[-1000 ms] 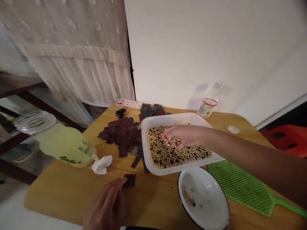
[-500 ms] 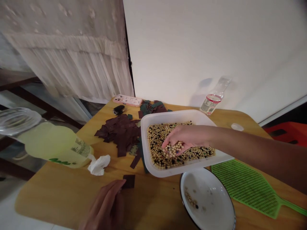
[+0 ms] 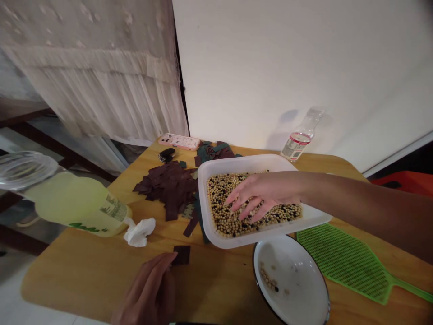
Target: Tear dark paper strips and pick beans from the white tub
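Note:
Over the white plastic tub [image 3: 219, 243] of small beads [image 3: 223, 216], my right hand [image 3: 259, 194] is palm down with its fingers spread. Its fingertips reach to the beads, which are mostly cream with some black ones, and no beads show in the hand. My left hand [image 3: 149, 286] rests low on the table, its fingers bent and held together. Its fingertips are at the left edge of a dark brown square [image 3: 181, 255] of thin material, seemingly pinching it; the thumb is hidden. In front of the tub is a white dark-rimmed bowl [image 3: 297, 280] with a few beads in it.
Brown cut pieces [image 3: 169, 183] lie piled left of the tub, with green ones [image 3: 216, 151] behind. A big bottle of yellowish liquid [image 3: 81, 203], a crumpled tissue [image 3: 139, 232], a phone [image 3: 179, 141], keys [image 3: 167, 155], a clear bottle [image 3: 299, 140] and a green fly swatter [image 3: 345, 262] are around.
The handful of beads in my right hand is gone, let go into the tub. That hand has turned palm down and its fingers have spread. My left hand has stayed put.

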A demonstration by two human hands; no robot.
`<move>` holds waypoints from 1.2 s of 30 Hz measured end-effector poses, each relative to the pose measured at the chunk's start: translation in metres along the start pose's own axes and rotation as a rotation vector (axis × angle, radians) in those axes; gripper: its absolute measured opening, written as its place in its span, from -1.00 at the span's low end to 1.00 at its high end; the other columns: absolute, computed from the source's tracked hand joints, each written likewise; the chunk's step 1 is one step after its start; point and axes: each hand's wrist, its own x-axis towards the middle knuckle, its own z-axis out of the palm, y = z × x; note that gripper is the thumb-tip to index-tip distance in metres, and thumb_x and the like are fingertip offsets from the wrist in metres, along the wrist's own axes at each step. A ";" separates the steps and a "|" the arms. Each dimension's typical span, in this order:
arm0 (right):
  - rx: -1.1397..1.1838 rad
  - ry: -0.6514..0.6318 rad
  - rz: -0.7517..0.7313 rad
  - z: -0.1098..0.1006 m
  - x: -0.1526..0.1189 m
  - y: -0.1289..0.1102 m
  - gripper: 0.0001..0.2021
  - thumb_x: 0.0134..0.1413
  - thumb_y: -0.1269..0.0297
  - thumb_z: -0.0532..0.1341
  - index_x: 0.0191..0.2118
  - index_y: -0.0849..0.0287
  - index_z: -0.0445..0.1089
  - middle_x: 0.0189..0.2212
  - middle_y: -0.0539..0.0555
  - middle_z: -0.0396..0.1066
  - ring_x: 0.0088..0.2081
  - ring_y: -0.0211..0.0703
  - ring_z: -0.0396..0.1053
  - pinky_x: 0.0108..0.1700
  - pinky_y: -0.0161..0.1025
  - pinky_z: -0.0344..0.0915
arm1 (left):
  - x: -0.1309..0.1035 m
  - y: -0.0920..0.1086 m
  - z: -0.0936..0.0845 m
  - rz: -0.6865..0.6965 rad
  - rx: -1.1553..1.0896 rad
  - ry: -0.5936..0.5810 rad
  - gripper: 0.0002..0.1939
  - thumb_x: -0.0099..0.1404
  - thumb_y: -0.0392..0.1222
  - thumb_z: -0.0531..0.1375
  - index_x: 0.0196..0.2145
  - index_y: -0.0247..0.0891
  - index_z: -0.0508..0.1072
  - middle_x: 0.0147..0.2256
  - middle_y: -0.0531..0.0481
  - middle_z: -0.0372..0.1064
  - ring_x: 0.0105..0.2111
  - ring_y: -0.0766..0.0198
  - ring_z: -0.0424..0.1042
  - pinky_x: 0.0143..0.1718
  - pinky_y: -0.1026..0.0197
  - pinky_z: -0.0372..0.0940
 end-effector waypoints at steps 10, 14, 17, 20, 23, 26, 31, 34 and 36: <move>-0.935 0.280 -0.289 0.022 0.019 0.016 -0.62 0.00 0.23 0.20 -0.03 0.18 0.41 -0.13 0.21 0.46 -0.13 0.09 0.41 -0.12 -0.08 0.30 | 0.000 0.000 0.000 0.008 -0.004 0.006 -0.80 0.29 -0.33 0.08 -0.15 -0.32 0.42 -0.26 -0.08 0.44 -0.28 0.29 0.44 -0.12 0.27 0.23; -1.010 0.318 -0.363 0.032 0.031 0.026 -0.62 -0.03 0.26 0.23 -0.05 0.24 0.42 -0.15 0.27 0.45 -0.16 0.12 0.41 -0.20 -0.12 0.27 | 0.001 0.000 0.001 0.019 -0.005 0.016 -0.80 0.29 -0.33 0.07 -0.15 -0.33 0.41 -0.26 -0.09 0.44 -0.28 0.29 0.44 -0.13 0.27 0.23; -0.996 0.323 -0.385 0.035 0.035 0.030 -0.70 -0.05 0.32 0.24 -0.13 0.19 0.47 -0.27 0.18 0.50 -0.25 0.02 0.44 -0.30 -0.22 0.24 | 0.001 0.000 0.001 0.017 0.012 0.019 -0.80 0.29 -0.34 0.07 -0.15 -0.31 0.41 -0.26 -0.07 0.45 -0.28 0.29 0.44 -0.14 0.28 0.24; -0.940 0.325 -0.415 0.034 0.036 0.033 -0.78 -0.06 0.38 0.25 -0.22 0.17 0.50 -0.36 0.11 0.52 -0.32 -0.08 0.44 -0.35 -0.28 0.21 | 0.001 0.000 0.001 0.014 0.019 0.027 -0.80 0.30 -0.32 0.06 -0.14 -0.31 0.41 -0.27 -0.07 0.45 -0.30 0.30 0.45 -0.15 0.28 0.25; -0.845 0.333 -0.446 0.028 0.036 0.039 -0.77 -0.10 0.43 0.27 -0.23 0.17 0.50 -0.43 0.06 0.54 -0.40 -0.14 0.45 -0.39 -0.30 0.21 | 0.001 -0.001 0.002 0.012 0.022 0.051 -0.80 0.32 -0.29 0.04 -0.15 -0.31 0.41 -0.27 -0.08 0.45 -0.31 0.29 0.47 -0.16 0.28 0.27; -0.715 0.371 -0.494 0.022 0.035 0.045 -0.75 -0.07 0.42 0.26 -0.18 0.17 0.48 -0.43 0.04 0.55 -0.43 -0.17 0.47 -0.38 -0.30 0.27 | 0.000 -0.002 0.002 0.012 0.019 0.081 -0.80 0.31 -0.28 0.06 -0.15 -0.31 0.41 -0.26 -0.10 0.46 -0.31 0.29 0.48 -0.17 0.29 0.30; -0.501 0.454 -0.584 0.017 0.028 0.058 -0.73 -0.01 0.48 0.17 -0.14 0.21 0.43 -0.41 0.06 0.55 -0.43 -0.22 0.50 -0.35 -0.30 0.35 | -0.002 -0.005 -0.004 0.033 -0.012 0.088 -0.81 0.29 -0.31 0.08 -0.14 -0.27 0.39 -0.26 -0.09 0.47 -0.28 0.27 0.49 -0.13 0.30 0.33; -0.421 0.535 -0.626 0.014 0.022 0.067 -0.78 -0.06 0.45 0.22 -0.22 0.20 0.44 -0.41 0.07 0.55 -0.37 -0.19 0.50 -0.27 -0.27 0.37 | 0.015 -0.007 -0.011 0.065 -0.012 0.089 -0.79 0.28 -0.29 0.09 -0.11 -0.25 0.37 -0.24 -0.10 0.47 -0.25 0.26 0.49 -0.11 0.30 0.33; -0.375 0.613 -0.641 0.010 0.017 0.074 -0.82 -0.05 0.36 0.24 -0.24 0.19 0.44 -0.44 0.06 0.54 -0.37 -0.16 0.50 -0.26 -0.23 0.38 | 0.042 -0.008 -0.013 0.082 -0.029 0.128 -0.77 0.27 -0.26 0.10 -0.10 -0.23 0.37 -0.25 -0.09 0.48 -0.25 0.24 0.49 -0.15 0.29 0.35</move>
